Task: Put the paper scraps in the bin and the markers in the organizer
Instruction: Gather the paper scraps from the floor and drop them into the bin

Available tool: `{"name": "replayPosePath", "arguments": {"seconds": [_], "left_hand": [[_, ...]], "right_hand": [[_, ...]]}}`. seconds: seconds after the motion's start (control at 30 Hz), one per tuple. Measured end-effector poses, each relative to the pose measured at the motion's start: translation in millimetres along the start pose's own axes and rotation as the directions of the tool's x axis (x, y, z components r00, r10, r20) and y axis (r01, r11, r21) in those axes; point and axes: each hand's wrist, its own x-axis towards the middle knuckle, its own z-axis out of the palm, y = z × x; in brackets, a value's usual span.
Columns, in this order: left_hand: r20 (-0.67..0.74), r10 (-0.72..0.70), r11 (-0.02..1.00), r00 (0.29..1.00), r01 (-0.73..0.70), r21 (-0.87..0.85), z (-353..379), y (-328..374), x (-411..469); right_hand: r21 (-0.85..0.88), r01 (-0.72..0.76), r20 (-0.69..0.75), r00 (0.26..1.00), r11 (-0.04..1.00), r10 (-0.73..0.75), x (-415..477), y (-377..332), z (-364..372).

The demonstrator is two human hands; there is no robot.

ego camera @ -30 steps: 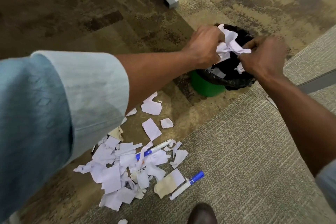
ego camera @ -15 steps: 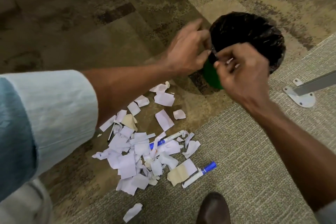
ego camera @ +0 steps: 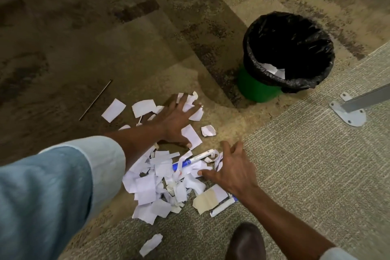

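Left hand: we see the left hand point(ego camera: 176, 120) flat and palm down, fingers point(ego camera: 193, 110) spread wide over loose scraps; it presses on paper but grips nothing.
Right hand: the right hand point(ego camera: 231, 170) is also palm down with fingers point(ego camera: 224, 146) splayed, thumb tip resting on the heap; nothing is closed in it.
Paper scraps: the paper scraps point(ego camera: 152, 183) are torn white pieces, some crumpled, a few tan-backed, piled thickest just below the left hand's thumb and left of the right hand's thumb; loose pieces lie under and around the left fingertips.
Marker in the heap: we see a white marker point(ego camera: 191, 160) with a blue band, lying tilted, half covered by scraps, between the two hands and just beside the right fingers.
Second marker: a second marker point(ego camera: 223, 207) shows only its white barrel, under the right wrist, next to a tan scrap.
Bin: the bin point(ego camera: 258, 88) is green with a black liner, upright, well beyond both sets of fingertips, a few white scraps visible inside.
Floor: the carpet point(ego camera: 316, 164) is mottled brown and grey.
Shoe: a dark shoe point(ego camera: 245, 240) sits below the right forearm.
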Motion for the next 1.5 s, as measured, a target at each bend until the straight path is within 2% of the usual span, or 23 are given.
{"name": "replayPosePath", "arguments": {"seconds": [0.17, 0.3, 0.5, 0.7, 0.83, 0.93, 1.13, 1.23, 1.4, 1.5], "left_hand": [[-0.057, -0.057, 0.998, 0.997, 0.055, -0.03, 20, 16, 7], [-0.188, -0.039, 0.997, 0.981, 0.027, -0.068, 30, 23, 4], [-0.279, -0.078, 0.971, 0.957, 0.009, -0.241, 42, 25, -8], [-0.366, -0.063, 0.983, 0.928, -0.006, -0.184, 43, 36, -24], [-0.381, -0.124, 0.961, 0.916, 0.016, -0.275, 42, 41, -29], [-0.379, -0.207, 0.926, 0.902, 0.055, -0.374, 43, 40, -31], [-0.394, -0.252, 0.882, 0.884, 0.042, -0.47, 45, 29, -28], [-0.393, -0.292, 0.853, 0.872, 0.051, -0.519, 38, 31, -23], [-0.423, -0.279, 0.833, 0.862, -0.003, -0.554, 11, 31, -20], [-0.478, -0.297, 0.8, 0.827, -0.059, -0.597, -23, 34, -19]], "right_hand": [[0.074, -0.043, -0.068, 0.997, 0.996, 0.048, -7, -9, 28], [0.132, -0.022, -0.149, 0.988, 0.991, 0.042, -5, -18, 38], [0.21, -0.001, -0.199, 0.979, 0.978, 0.043, -5, -20, 42], [0.241, -0.013, -0.163, 0.985, 0.97, 0.054, -6, -22, 44], [0.199, -0.006, -0.176, 0.984, 0.98, 0.041, -8, -25, 44], [0.156, 0.054, -0.222, 0.975, 0.986, -0.018, -12, -22, 43], [0.041, 0.142, -0.123, 0.983, 0.989, -0.136, -23, -13, 44], [0.083, 0.161, -0.111, 0.982, 0.983, -0.151, -21, -10, 41], [0.059, 0.166, -0.121, 0.98, 0.984, -0.158, -18, -9, 37], [0.194, 0.103, -0.178, 0.982, 0.976, -0.068, -11, -6, 13]]}}
